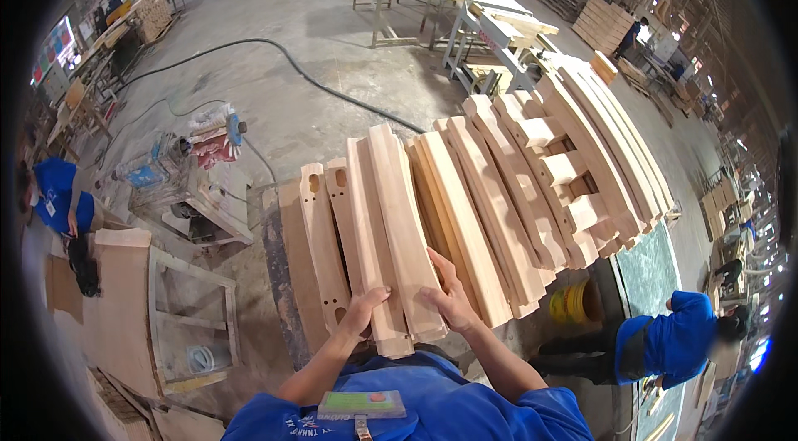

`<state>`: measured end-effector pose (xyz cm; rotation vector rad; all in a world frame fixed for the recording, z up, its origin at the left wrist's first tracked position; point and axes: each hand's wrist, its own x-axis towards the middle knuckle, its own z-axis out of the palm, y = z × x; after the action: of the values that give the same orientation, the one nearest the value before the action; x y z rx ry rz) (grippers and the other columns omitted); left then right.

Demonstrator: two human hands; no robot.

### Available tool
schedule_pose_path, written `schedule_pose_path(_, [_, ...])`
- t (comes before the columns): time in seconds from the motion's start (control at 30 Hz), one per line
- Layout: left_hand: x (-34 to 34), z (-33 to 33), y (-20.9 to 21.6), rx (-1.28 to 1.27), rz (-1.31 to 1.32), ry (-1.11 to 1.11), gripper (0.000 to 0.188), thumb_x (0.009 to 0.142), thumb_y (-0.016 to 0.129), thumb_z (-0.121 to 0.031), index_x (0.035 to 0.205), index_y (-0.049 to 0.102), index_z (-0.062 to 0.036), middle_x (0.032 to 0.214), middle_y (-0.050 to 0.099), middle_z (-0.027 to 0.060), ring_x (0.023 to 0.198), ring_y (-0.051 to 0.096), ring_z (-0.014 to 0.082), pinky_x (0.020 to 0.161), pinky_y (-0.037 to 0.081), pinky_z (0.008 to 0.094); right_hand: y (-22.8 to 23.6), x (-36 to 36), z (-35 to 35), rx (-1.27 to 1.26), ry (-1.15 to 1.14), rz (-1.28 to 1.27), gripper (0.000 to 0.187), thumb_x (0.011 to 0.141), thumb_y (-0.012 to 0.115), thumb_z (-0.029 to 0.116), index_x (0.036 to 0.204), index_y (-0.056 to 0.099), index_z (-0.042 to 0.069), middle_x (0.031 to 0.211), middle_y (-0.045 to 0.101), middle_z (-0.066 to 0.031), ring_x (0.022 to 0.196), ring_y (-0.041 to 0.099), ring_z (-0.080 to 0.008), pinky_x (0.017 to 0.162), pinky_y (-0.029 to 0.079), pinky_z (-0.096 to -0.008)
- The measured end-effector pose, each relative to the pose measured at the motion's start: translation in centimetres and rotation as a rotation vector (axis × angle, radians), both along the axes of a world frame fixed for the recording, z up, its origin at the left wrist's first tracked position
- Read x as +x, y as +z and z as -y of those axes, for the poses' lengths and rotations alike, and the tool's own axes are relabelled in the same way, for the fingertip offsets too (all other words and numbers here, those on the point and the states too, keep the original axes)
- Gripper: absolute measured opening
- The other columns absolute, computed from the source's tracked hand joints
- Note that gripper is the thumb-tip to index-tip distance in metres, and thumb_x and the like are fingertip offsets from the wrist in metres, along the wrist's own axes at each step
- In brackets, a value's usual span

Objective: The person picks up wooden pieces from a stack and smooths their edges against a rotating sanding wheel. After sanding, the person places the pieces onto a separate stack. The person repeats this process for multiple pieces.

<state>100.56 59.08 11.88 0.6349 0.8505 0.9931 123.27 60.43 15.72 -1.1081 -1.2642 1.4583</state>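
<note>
My left hand (364,313) is closed round the near end of a long wooden rail (371,233), thumb on its top face. A second, slightly curved rail (405,229) lies against it. My right hand (451,295) grips this second rail from its right side, with the thumb on top. Both rails lie side by side and point away from me. To their left, a paler rail with drilled holes (322,233) lies on the bench. Directly right of my right hand, more shaped wooden rails (465,216) stand packed in a row.
Notched wooden pieces (565,167) continue the row rightward. A yellow bucket (573,302) is under the right side. Co-workers in blue stand at the left (56,196) and right (669,339). A dusty machine (195,183) and a dark hose (291,59) are beyond the bench.
</note>
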Motion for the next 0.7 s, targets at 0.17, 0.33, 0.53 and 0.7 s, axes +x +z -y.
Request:
schedule_pose_path(0.17, [0.6,1.9,-2.2,-0.172,0.124,0.023,0.044,0.099,0.058,-0.021,0.136,0.06,0.0041,0.123,0.069,0.0141,0.108,0.07,0.0221,0.092,0.058,0.0356,-0.1,1.3,0.3,0.178,0.087,0.219,0.095,0.083,0.078,0.031,0.166,0.038,0.006,0.169,0.028,-0.0189,0.16,0.025,-0.032,0.129,0.022,-0.0448])
schedule_pose_path(0.33, [0.9,2.3,-2.6,-0.141,0.109,0.007,0.05,0.099,0.061,-0.02,0.143,0.053,0.0015,0.126,0.067,0.0137,0.11,0.07,0.0225,0.093,0.06,0.0372,-0.7,1.8,0.2,0.181,0.082,0.16,0.1,0.08,0.079,0.037,0.166,0.038,0.005,0.169,0.028,-0.0208,0.161,0.024,-0.0337,0.13,0.02,-0.0464])
schedule_pose_path(0.53, [1.3,1.5,-0.3,-0.164,0.06,0.042,0.048,0.098,0.06,-0.024,0.138,0.057,0.0038,0.122,0.068,0.0164,0.104,0.072,0.0255,0.09,0.061,0.0379,-0.8,1.6,-0.6,0.164,0.081,0.132,0.099,0.081,0.076,0.035,0.167,0.037,0.005,0.17,0.029,-0.021,0.16,0.026,-0.0335,0.13,0.02,-0.0463])
schedule_pose_path(0.7, [2.1,2.1,-1.5,-0.099,-0.047,0.096,0.049,0.098,0.06,-0.027,0.136,0.058,0.0048,0.12,0.069,0.0178,0.104,0.073,0.0273,0.09,0.06,0.0385,-1.2,1.5,0.9,-0.13,0.05,-0.152,0.094,0.085,0.072,0.021,0.169,0.032,0.006,0.17,0.035,-0.0184,0.156,0.033,-0.0252,0.128,0.025,-0.0399])
